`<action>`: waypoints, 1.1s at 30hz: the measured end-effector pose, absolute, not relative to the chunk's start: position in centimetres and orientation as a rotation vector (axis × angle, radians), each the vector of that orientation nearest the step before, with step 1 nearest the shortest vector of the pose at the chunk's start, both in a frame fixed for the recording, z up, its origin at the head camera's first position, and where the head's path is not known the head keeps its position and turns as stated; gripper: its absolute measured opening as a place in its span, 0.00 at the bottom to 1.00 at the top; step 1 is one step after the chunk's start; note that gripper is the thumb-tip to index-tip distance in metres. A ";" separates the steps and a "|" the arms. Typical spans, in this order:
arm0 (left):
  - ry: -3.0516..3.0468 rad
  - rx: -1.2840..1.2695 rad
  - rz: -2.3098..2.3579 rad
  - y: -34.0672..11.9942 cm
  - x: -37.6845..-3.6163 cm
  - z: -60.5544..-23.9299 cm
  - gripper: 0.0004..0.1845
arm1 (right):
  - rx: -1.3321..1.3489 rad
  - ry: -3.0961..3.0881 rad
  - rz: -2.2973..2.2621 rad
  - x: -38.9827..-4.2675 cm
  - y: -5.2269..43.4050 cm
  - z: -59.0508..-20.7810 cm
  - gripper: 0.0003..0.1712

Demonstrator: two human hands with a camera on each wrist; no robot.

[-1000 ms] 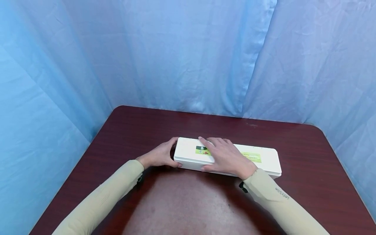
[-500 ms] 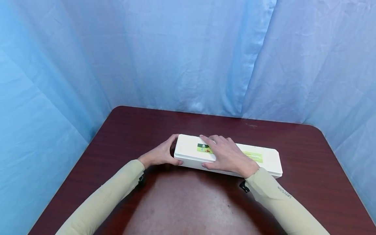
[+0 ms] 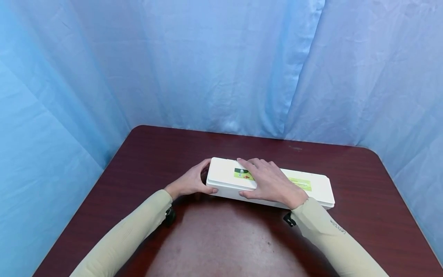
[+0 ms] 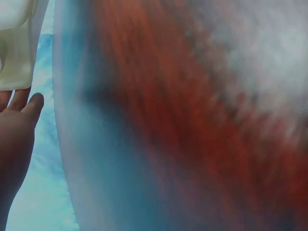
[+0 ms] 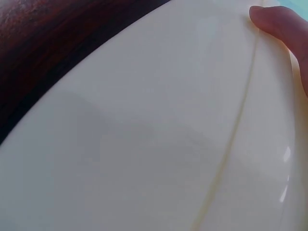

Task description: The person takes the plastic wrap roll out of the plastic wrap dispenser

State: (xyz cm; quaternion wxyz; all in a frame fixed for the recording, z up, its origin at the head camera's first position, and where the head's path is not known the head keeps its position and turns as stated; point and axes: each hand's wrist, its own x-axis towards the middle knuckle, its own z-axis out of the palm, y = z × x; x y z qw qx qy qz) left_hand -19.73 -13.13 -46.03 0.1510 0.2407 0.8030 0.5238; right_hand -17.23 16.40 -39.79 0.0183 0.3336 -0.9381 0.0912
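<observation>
One long white box [image 3: 270,182] is seen on one dark red counter [image 3: 221,238]. Two green stickers [image 3: 243,174] are counted on its lid. Two hands are seen, one left hand [image 3: 188,182] and one right hand [image 3: 271,182]. One blue curtain [image 3: 221,65] is seen behind.

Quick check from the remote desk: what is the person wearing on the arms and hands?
Both arms wear long, close-fitting beige sleeves, left sleeve and right sleeve, ending at the wrists. The right one carries small dark lettering. A small black device sits at each wrist. The left hand and right hand are bare.
</observation>
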 end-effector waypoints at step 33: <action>2.263 0.658 1.609 -12.6 -19.4 -46.6 0.57 | 1.061 -2.890 0.304 -17.3 17.0 -39.7 0.56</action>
